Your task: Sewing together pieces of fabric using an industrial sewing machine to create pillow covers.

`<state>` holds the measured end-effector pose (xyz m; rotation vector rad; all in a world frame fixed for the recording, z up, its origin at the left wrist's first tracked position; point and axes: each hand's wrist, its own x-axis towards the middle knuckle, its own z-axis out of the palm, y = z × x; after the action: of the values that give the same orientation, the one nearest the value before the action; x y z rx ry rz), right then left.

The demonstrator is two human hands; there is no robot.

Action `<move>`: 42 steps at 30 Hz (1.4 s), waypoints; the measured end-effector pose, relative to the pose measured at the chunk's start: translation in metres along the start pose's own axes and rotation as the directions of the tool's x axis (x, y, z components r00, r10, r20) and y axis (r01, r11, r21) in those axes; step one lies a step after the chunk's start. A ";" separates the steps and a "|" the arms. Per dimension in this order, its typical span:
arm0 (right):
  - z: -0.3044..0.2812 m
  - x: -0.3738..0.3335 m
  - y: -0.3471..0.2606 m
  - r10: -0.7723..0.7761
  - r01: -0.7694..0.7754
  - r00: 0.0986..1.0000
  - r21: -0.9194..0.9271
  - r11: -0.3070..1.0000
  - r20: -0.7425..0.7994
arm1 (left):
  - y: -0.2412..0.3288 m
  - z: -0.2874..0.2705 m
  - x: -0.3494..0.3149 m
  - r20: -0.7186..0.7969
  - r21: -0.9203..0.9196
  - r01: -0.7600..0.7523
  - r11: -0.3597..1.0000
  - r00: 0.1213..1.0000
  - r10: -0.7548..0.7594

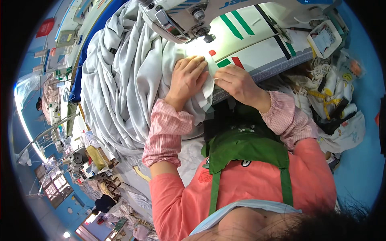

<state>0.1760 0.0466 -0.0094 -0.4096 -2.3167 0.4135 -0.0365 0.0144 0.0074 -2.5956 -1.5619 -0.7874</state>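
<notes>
A large heap of pale grey fabric (pixel 124 76) covers the left of the sewing table and hangs over its front edge. My left hand (pixel 187 77) lies flat on this fabric just below the needle area, fingers stretched toward the sewing machine (pixel 173 20). Close to its right, my right hand (pixel 237 82) pinches the fabric's right edge between thumb and fingers. The lamp's glare washes out the spot under the presser foot, so the needle cannot be made out.
A ruler strip (pixel 277 69) runs along the table's front edge. Green and red tape strips mark the white machine bed. At the right stand a small white box (pixel 325 39) and a pile of thread spools and scraps (pixel 333 94). Other workstations fill the far left.
</notes>
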 end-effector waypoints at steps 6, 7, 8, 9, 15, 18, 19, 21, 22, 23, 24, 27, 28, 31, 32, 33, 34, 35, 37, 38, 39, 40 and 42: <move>0.007 0.015 0.004 0.033 -0.032 0.999 -0.060 0.998 0.018 | -0.024 -0.004 0.006 0.015 -0.093 -0.107 0.990 0.994 0.109; 0.008 0.016 0.004 0.037 -0.036 0.999 -0.079 0.996 0.013 | -0.027 -0.004 0.007 0.020 -0.096 -0.122 0.988 0.992 0.124; 0.009 0.018 0.005 0.037 -0.037 0.999 -0.096 0.995 -0.001 | -0.031 -0.004 0.008 0.030 -0.098 -0.125 0.987 0.991 0.129; 0.011 0.021 0.006 0.040 -0.039 0.999 -0.102 0.994 0.006 | -0.035 -0.004 0.009 0.027 -0.108 -0.138 0.985 0.990 0.142; 0.025 0.040 0.016 0.099 -0.094 0.995 -0.135 0.986 0.032 | -0.059 -0.010 0.022 0.016 -0.110 -0.179 0.978 0.983 0.181; 0.026 0.040 0.013 0.151 -0.142 0.987 -0.151 0.978 0.048 | -0.060 -0.013 0.022 0.048 -0.095 -0.223 0.970 0.972 0.229; 0.025 0.037 0.009 0.136 -0.131 0.991 -0.174 0.976 0.017 | -0.058 -0.013 0.021 0.066 -0.092 -0.239 0.967 0.967 0.245; 0.021 0.027 -0.001 0.132 -0.132 0.991 -0.192 0.972 -0.012 | -0.053 -0.013 0.018 0.110 -0.111 -0.248 0.962 0.959 0.260; 0.019 0.022 -0.006 0.157 -0.160 0.987 -0.184 0.970 -0.033 | -0.051 -0.013 0.016 0.102 -0.118 -0.232 0.966 0.964 0.244; 0.016 0.019 -0.008 0.185 -0.192 0.981 -0.175 0.966 -0.052 | -0.049 -0.013 0.015 0.108 -0.122 -0.224 0.967 0.966 0.237; 0.015 0.016 -0.011 0.195 -0.201 0.979 -0.175 0.964 -0.054 | -0.048 -0.013 0.014 0.118 -0.130 -0.209 0.969 0.967 0.224; 0.009 0.013 -0.012 0.299 -0.300 0.954 -0.143 0.943 -0.029 | -0.048 -0.012 0.014 0.119 -0.110 -0.219 0.970 0.966 0.231; 0.007 0.013 -0.010 0.291 -0.291 0.957 -0.126 0.948 -0.014 | -0.049 -0.012 0.015 0.127 -0.116 -0.222 0.968 0.963 0.236; -0.001 0.015 -0.003 0.267 -0.265 0.964 -0.077 0.961 0.013 | -0.051 -0.012 0.016 0.122 -0.099 -0.250 0.963 0.958 0.261; -0.003 0.015 0.001 0.248 -0.247 0.968 -0.048 0.968 0.030 | -0.051 -0.012 0.016 0.122 -0.094 -0.253 0.963 0.957 0.264; -0.006 0.016 0.005 0.250 -0.249 0.968 -0.046 0.968 0.028 | -0.051 -0.011 0.016 0.122 -0.088 -0.263 0.961 0.954 0.272; -0.008 0.017 0.010 0.267 -0.267 0.964 -0.037 0.963 -0.005 | -0.051 -0.011 0.015 0.124 -0.095 -0.254 0.963 0.956 0.265; -0.008 0.019 0.015 0.286 -0.288 0.957 -0.033 0.957 -0.046 | -0.051 -0.011 0.015 0.123 -0.087 -0.260 0.962 0.955 0.269; -0.004 0.025 0.024 0.228 -0.229 0.973 -0.031 0.973 -0.023 | -0.051 -0.011 0.015 0.130 -0.084 -0.268 0.960 0.952 0.277; -0.001 0.029 0.028 0.162 -0.162 0.987 -0.040 0.986 -0.009 | -0.051 -0.011 0.015 0.133 -0.079 -0.266 0.961 0.952 0.275; 0.002 0.031 0.031 0.112 -0.111 0.994 -0.063 0.992 0.014 | -0.051 -0.012 0.015 0.135 -0.075 -0.263 0.962 0.953 0.271; 0.003 0.031 0.031 0.104 -0.103 0.995 -0.075 0.992 0.009 | -0.051 -0.012 0.015 0.134 -0.075 -0.263 0.962 0.953 0.271; 0.007 0.032 0.032 0.106 -0.084 0.990 -0.212 0.974 0.095 | -0.051 -0.013 0.015 0.136 -0.081 -0.265 0.961 0.952 0.274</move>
<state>0.1546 0.0870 -0.0076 -0.6161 -2.4604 0.2442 -0.0783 0.0488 0.0123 -2.8853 -1.1862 -0.6452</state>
